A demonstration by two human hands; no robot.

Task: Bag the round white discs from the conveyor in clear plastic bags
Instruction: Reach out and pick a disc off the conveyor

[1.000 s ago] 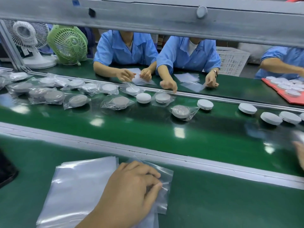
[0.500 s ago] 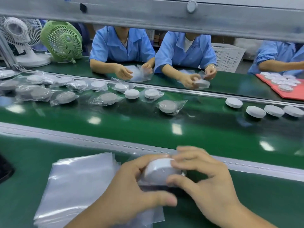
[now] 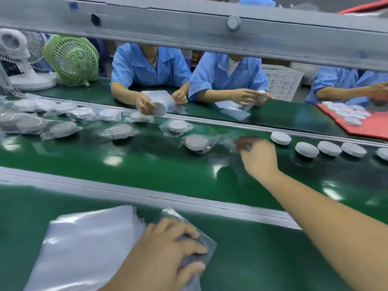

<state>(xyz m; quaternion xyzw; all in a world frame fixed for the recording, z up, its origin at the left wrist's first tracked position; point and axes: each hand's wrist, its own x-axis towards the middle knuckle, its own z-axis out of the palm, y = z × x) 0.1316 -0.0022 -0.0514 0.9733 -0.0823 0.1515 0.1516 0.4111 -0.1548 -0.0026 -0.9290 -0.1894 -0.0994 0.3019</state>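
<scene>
While reaching R hand (image 3: 259,158) over conveyor (image 3: 147,160) at 1 o'clock (grip blurred, cannot tell), pinch clear bag (image 3: 209,244) w/ L hand (image 3: 168,248) at 6 o'clock. Step: prob. disc fetch. Next: grasp bare disc (image 3: 281,138) at 1 o'clock, insert.

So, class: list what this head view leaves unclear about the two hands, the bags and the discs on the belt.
Right hand: motion blur in the head view hides whether its grip holds anything.
Left hand: its own fingers cover the clear bag beneath; pinching or pressing, unclear.
Bag stack: cut off by the bottom edge; count unreadable.
Last disc: cut by the right edge.
</scene>
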